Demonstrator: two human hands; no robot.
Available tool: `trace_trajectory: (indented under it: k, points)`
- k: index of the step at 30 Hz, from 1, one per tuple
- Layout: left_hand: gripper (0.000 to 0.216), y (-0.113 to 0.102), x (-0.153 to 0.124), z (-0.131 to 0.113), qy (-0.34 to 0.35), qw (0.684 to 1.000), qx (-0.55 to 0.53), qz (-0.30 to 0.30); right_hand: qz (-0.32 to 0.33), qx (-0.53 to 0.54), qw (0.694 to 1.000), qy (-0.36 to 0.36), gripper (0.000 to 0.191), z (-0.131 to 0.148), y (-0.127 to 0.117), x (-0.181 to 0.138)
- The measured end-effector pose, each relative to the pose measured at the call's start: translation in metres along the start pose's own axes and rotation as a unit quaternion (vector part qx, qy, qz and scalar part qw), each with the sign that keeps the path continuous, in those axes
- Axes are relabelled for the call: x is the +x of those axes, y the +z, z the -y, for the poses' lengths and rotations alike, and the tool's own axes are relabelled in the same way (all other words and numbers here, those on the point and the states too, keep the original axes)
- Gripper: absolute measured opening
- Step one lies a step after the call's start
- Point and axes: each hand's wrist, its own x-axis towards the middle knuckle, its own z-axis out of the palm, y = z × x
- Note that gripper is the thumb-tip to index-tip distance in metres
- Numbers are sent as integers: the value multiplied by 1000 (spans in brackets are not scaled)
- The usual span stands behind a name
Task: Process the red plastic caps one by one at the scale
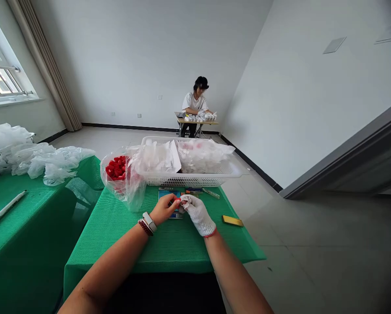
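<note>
My bare left hand (164, 208) pinches a small red piece (178, 200) between thumb and fingertips. Close against it, my right hand (197, 213) wears a white knit glove with a red cuff. Its fingers are curled together, and whatever they hold is too small and covered to make out. Beneath both hands lies a flat blue item (163, 194) on the green table cover (117, 240). A clear plastic bag (134, 192) of red pieces (117, 168) stands to the left, beyond my left hand.
A white plastic basket (195, 179) with clear bags stands behind my hands. Pens (211, 193) lie before it, and a yellow box (232, 221) sits at right. Another green table at left holds a marker (7, 207) and plastic bags (51, 161). A person (195, 102) sits at a far table.
</note>
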Motion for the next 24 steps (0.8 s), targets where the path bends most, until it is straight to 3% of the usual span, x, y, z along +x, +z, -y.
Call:
trace_trajectory:
  k: [6, 9, 15, 24]
  points:
    - [19, -1, -3, -5, 47, 997, 51, -42, -33, 39, 998, 28, 35, 6, 5, 2]
    - [25, -1, -2, -4, 32, 997, 63, -42, -33, 29, 999, 18, 34, 9, 5, 2]
    - [47, -2, 0, -5, -27, 999, 9, 24, -62, 15, 998, 23, 33, 10, 5, -1]
    - [45, -6, 0, -9, -51, 998, -22, 2, -69, 30, 997, 15, 35, 7, 10, 2]
